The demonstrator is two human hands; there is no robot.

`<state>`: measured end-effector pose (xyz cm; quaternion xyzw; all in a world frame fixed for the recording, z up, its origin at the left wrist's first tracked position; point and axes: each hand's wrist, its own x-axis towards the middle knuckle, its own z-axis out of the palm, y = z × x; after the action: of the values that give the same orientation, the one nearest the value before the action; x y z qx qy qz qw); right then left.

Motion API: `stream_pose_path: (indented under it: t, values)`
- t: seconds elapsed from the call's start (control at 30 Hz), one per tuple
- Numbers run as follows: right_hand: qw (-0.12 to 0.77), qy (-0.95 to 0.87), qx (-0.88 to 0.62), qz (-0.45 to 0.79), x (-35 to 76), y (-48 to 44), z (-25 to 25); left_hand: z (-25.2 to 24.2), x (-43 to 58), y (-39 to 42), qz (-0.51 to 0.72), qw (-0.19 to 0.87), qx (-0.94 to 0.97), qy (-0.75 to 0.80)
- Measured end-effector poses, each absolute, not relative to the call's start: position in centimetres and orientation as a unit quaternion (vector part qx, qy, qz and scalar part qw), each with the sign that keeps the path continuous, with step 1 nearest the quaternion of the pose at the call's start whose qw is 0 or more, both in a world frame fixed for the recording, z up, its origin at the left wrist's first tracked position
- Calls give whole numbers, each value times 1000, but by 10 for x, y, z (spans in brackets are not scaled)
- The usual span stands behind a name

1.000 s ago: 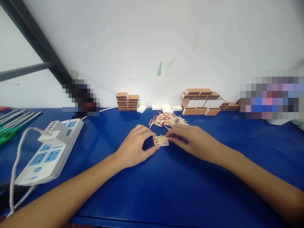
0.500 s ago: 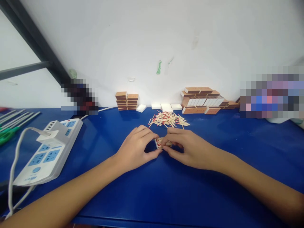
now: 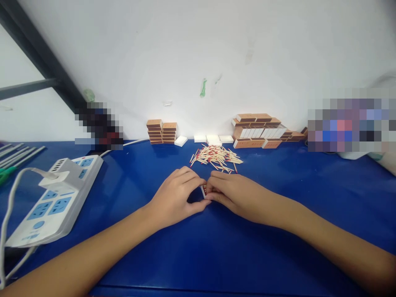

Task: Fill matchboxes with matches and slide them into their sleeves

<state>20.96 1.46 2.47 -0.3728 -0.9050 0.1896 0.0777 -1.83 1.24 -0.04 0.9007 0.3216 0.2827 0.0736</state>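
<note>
A small white matchbox tray [image 3: 203,191] with red-tipped matches in it sits on the blue table between my hands. My left hand [image 3: 177,194] grips its left end, thumb at the near side and index finger at the far side. Curled over the rest of the tray, my right hand [image 3: 230,189] has its thumb at the near edge and covers most of the matches. Just beyond my hands lies a loose heap of matches [image 3: 215,156]. Behind it are several white trays [image 3: 213,139] against the wall.
Brown matchboxes stand in a stack [image 3: 161,133] at the back left and a larger pile [image 3: 256,131] at the back right. A white power strip [image 3: 58,202] with a plug and cable lies on the left. Green-handled scissors [image 3: 6,174] show at the far left edge.
My right hand has shifted left and closed over the tray, hiding more of its matches. My left hand stays at the tray's end. The view has shifted slightly.
</note>
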Motion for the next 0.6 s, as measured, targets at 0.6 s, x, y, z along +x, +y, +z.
stream_pose_path:
  t: [0.6]
  values:
    - [46, -882, -383, 271, 213, 17, 37, -1, -18, 14, 287, 98, 904, 303]
